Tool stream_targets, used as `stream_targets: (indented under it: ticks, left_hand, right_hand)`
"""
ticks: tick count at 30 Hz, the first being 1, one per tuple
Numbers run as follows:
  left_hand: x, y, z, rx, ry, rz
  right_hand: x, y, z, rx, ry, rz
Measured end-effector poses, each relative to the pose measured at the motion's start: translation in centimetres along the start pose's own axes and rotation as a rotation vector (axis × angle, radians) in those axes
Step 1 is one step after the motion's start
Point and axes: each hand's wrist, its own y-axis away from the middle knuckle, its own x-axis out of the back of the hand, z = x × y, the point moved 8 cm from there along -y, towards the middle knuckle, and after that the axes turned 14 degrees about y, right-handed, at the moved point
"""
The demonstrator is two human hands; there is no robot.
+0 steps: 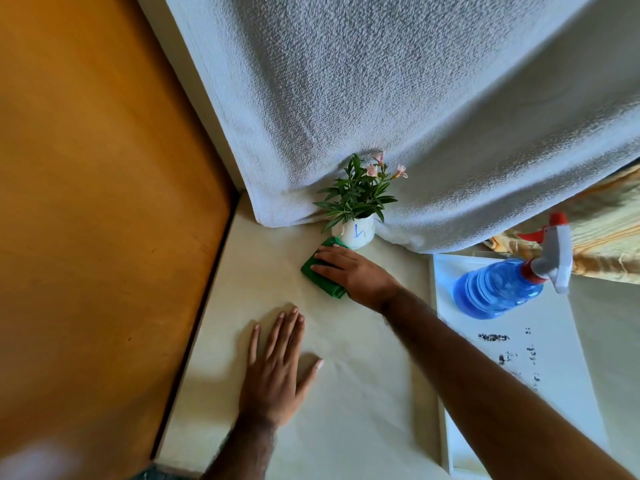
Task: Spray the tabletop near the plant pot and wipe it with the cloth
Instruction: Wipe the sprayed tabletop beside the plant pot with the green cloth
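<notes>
A small white plant pot (356, 232) with green leaves and pink flowers stands at the back of the cream tabletop (363, 393), against a hanging white towel. Just in front of it lies a folded green cloth (317, 271), pressed flat to the table under my right hand (353, 271), whose fingers lie on top of it and nearly touch the pot. My left hand (277, 368) rests flat on the tabletop nearer to me, fingers spread, holding nothing. A blue spray bottle (502, 289) with a grey and red trigger head stands to the right on a white tray.
A white towel (398, 116) hangs down behind the pot. The white tray (554, 341) at the right has dark specks on it. An orange-brown wooden panel (97, 202) borders the table's left edge. Yellow patterned fabric (606, 230) lies at the far right.
</notes>
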Motion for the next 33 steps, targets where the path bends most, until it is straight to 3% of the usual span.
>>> stream_targets:
  ticks: [4,9,28,33]
  left_hand:
    - [0.3,0.0,0.1,-0.004,-0.002,0.0]
    - [0.3,0.0,0.2,-0.012,-0.005,-0.008]
    - [0.0,-0.1,0.2,0.011,-0.004,-0.064]
    - [0.1,0.0,0.2,0.007,0.003,-0.065]
  right_hand:
    - [1.8,0.6,-1.6,0.072,0.048,0.09]
    - [5.2,3.1,0.7,-0.004,0.207,0.215]
    - [2.8,4.8,2.2,-0.114,0.076,0.176]
    - [1.5,5.7,2.2,-0.19,-0.011,0.048]
